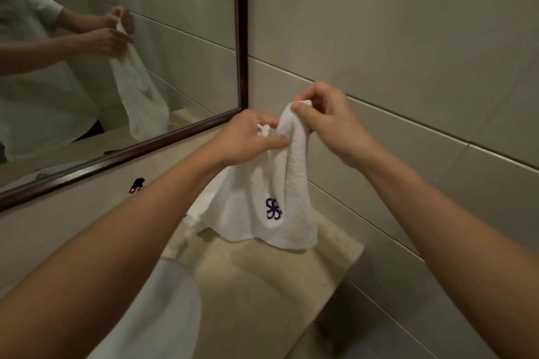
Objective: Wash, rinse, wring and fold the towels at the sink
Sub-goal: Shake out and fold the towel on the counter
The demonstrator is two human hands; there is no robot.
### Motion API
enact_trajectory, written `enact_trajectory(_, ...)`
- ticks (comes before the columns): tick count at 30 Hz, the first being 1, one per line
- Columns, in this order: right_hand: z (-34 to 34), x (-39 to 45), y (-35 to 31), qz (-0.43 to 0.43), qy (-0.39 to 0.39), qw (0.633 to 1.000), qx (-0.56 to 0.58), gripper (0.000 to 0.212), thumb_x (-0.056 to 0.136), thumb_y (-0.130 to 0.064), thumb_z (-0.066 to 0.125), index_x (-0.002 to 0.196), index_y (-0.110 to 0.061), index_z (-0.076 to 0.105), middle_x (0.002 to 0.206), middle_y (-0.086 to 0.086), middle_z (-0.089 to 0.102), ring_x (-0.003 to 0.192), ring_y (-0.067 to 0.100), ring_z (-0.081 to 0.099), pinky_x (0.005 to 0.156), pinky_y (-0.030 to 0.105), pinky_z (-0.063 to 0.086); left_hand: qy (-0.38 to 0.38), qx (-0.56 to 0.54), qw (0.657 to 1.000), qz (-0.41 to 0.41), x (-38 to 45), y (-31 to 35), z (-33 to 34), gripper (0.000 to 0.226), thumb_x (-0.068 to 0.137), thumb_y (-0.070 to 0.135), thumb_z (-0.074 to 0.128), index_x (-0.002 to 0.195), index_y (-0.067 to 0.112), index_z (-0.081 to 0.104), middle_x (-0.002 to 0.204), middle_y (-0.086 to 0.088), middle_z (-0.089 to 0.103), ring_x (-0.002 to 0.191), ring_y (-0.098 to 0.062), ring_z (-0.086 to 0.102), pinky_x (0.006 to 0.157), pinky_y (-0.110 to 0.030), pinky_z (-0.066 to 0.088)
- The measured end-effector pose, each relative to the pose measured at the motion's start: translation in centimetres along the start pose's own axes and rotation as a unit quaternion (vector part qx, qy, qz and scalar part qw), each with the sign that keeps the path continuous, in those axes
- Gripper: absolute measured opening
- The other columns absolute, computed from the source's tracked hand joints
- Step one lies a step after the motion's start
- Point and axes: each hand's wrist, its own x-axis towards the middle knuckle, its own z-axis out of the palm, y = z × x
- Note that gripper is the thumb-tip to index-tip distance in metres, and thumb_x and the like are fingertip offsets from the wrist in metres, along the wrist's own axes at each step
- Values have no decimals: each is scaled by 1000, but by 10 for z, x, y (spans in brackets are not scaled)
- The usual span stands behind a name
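Two hands hold up one white towel (262, 183) in the air. The right hand (326, 122) pinches the top edge of the towel, and its fingers curl around the cloth. The left hand (248, 137) sits just beside it and pinches another bit of the same edge. The towel hangs down below both hands, over the tan counter (262, 285). A blue mark (273, 209) shows on the towel. The white sink (163, 309) is under the left arm. The mirror (116, 38) is past the left hand.
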Motion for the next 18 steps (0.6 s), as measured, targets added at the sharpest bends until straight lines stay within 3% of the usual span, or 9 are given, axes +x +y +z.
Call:
enact_trajectory(2, 4, -8, 3, -21, 16, 999, 36, 6, 87, -21, 63, 87, -22, 56, 79, -3, 60, 73, 10, 55, 66, 27, 46, 14, -22, 1000, 2, 4, -1, 1, 7, 84, 18, 73, 86, 12, 74, 74, -3, 68, 66, -8, 58, 65, -29, 44)
enact_trajectory(4, 9, -30, 24, 0, 51, 995, 91, 15, 90, -32, 64, 96, -22, 56, 85, -8, 60, 78, 2, 57, 72, 24, 48, 22, -33, 999, -2, 2, -3, 0, 9, 86, 15, 69, 84, 7, 72, 76, -15, 68, 67, -11, 58, 64, -28, 42)
enact_trajectory(7, 29, -93, 84, 142, 39, 985, 86, 45, 79, -65, 58, 109, -31, 57, 106, -13, 65, 98, 0, 62, 93, 35, 53, 50, -37, 998, -18, -6, -5, 1, 10, 88, 17, 67, 83, 9, 72, 81, -13, 70, 69, -13, 60, 67, -30, 44)
enact_trajectory(9, 52, -147, 130, 244, -23, 967, 69, 50, 77, -70, 59, 114, -37, 58, 116, -11, 67, 106, 5, 65, 97, 42, 54, 74, -31, 996, -27, -9, -5, 1, 13, 88, 21, 68, 85, 10, 73, 85, -13, 70, 75, -20, 64, 69, -37, 47)
enact_trajectory(12, 90, -202, 171, 319, -27, 945, 70, 46, 83, -62, 69, 110, -25, 65, 104, -4, 73, 95, 11, 70, 88, 46, 57, 100, -42, 993, -35, -12, -3, -1, 10, 88, 21, 67, 86, 14, 74, 83, -7, 72, 73, -17, 65, 67, -34, 47)
enact_trajectory(14, 109, -217, 179, 336, 21, 940, 53, 16, 95, -38, 65, 93, -22, 67, 80, -6, 70, 74, 2, 66, 75, 37, 53, 115, -38, 992, -40, -12, -3, -2, 10, 88, 18, 66, 86, 11, 74, 84, -13, 71, 68, -11, 58, 64, -29, 42)
enact_trajectory(16, 118, -217, 183, 309, 67, 948, -26, 25, 101, -27, 58, 76, -26, 61, 65, -7, 62, 60, 6, 59, 64, 37, 48, 126, -23, 991, -45, -14, -5, -4, 11, 88, 18, 66, 87, 11, 74, 84, -12, 71, 68, -10, 57, 64, -28, 42)
enact_trajectory(18, 120, -217, 183, 259, 114, 958, -57, 26, 102, -31, 52, 82, -23, 66, 73, -3, 68, 66, 15, 64, 66, 40, 55, 145, -15, 988, -55, -14, -11, -10, 11, 88, 21, 66, 87, 15, 75, 84, -8, 72, 71, -13, 62, 65, -30, 46)
